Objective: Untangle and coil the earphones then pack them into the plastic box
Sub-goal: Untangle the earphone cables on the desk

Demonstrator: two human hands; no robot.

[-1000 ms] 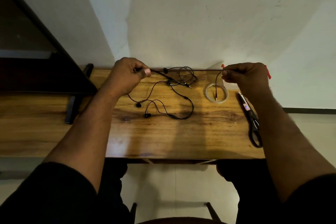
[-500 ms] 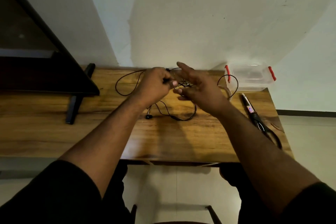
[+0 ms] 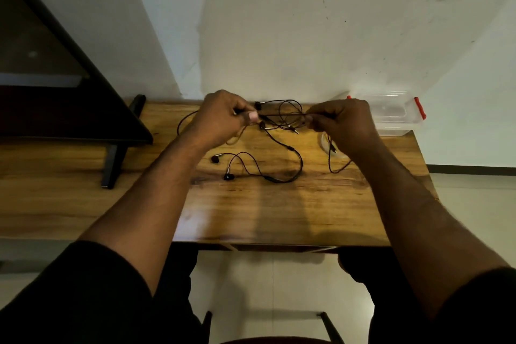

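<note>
Head view, the only one. Left hand [image 3: 223,117] pinches a stretch of earphone cable between thumb and curled fingers; right hand [image 3: 339,123] pinches the same stretch at its other end. That stretch runs taut and roughly level between the two hands, just above the wooden table [image 3: 279,209].

The earphones [image 3: 279,148] are mostly loose on the table between and in front of the hands: a small knot of loops just behind the taut stretch, a long slack curve trailing toward the person, two earbuds lying near the left forearm. One loop pokes out beyond the left hand, another hangs under the right wrist. More than one set may be in the tangle; cannot tell.

Plastic box [image 3: 391,114], clear with red clips, sits just past the right hand against the wall. Whether its lid is on cannot be told. A pale ring-shaped thing, maybe tape, is mostly hidden under the right hand.

Step in hand, as judged: untangling, early on; nothing coiled or packed.

To do it well: keep the pull gentle, since tension would tighten the knot. Better to hold one end fixed in the left hand, feed the free plug or bud back through the loops with the right, then lay the freed length straight before coiling.
</note>
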